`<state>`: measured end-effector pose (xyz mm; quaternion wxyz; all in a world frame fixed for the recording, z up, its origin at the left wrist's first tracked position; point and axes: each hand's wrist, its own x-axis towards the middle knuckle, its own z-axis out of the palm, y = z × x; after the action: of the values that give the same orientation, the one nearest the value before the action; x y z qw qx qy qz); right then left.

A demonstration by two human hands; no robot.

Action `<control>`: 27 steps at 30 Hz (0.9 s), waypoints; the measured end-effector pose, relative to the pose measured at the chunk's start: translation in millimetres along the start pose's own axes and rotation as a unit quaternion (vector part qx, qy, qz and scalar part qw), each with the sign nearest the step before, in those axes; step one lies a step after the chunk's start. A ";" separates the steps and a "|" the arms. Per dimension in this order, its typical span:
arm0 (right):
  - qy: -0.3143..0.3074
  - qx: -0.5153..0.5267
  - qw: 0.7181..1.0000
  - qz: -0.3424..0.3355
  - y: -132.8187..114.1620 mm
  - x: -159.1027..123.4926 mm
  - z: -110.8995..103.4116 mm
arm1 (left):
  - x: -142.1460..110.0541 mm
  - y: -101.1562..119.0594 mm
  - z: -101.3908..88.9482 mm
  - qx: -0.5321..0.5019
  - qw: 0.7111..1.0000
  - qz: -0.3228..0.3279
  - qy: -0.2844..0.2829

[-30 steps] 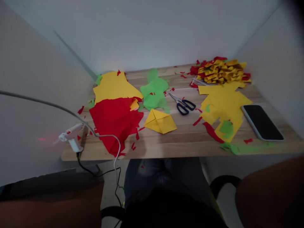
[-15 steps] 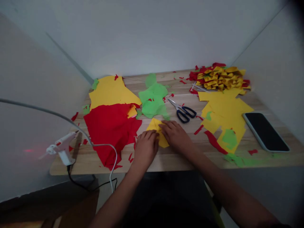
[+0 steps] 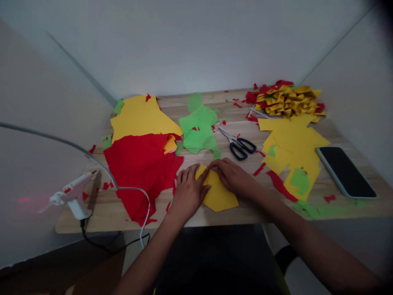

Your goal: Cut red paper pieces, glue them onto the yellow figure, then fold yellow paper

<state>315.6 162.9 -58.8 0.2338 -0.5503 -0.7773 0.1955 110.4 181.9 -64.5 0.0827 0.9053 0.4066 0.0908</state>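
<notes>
A piece of yellow paper (image 3: 220, 198) with creases lies near the front edge of the table, between my two hands. My left hand (image 3: 190, 192) grips its left side, thumb over the sheet and fingers along the edge. At the upper right edge, my right hand (image 3: 235, 178) has its fingers bent down and closed on the paper. Part of the sheet is hidden under the fingers. Just beyond my right hand lie scissors (image 3: 238, 143) with dark blue handles, blades pointing away to the left.
Red paper (image 3: 141, 164) and yellow sheets (image 3: 138, 116) cover the left; green paper (image 3: 199, 129) lies mid-table. A white glue gun (image 3: 76, 194) and cable (image 3: 89, 155) are at far left. Right: yellow cut sheets (image 3: 288, 141), a phone (image 3: 346, 172) and a bundle of folded yellow paper (image 3: 288, 100).
The yellow paper between my hands has shifted nearer to me, and more of its surface shows. My right fingers have curled in at its upper edge. The view has shifted slightly.
</notes>
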 end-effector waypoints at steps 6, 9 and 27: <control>-0.006 0.002 0.999 -0.045 8.8 17.9 8.1 | -1.9 -4.4 -4.1 -0.051 0.998 -0.010 0.023; 0.001 -0.037 0.998 -0.051 8.2 13.8 12.2 | -4.0 -4.6 -4.6 -0.053 0.998 -0.006 0.013; 0.019 -0.014 0.999 0.044 0.7 -52.1 -17.7 | 2.0 -3.9 -5.6 -0.006 1.000 0.003 -0.012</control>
<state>341.2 114.6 -52.5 0.2319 -0.5911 -0.7503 0.1840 107.6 186.4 -59.7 0.0928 0.9072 0.4020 0.0826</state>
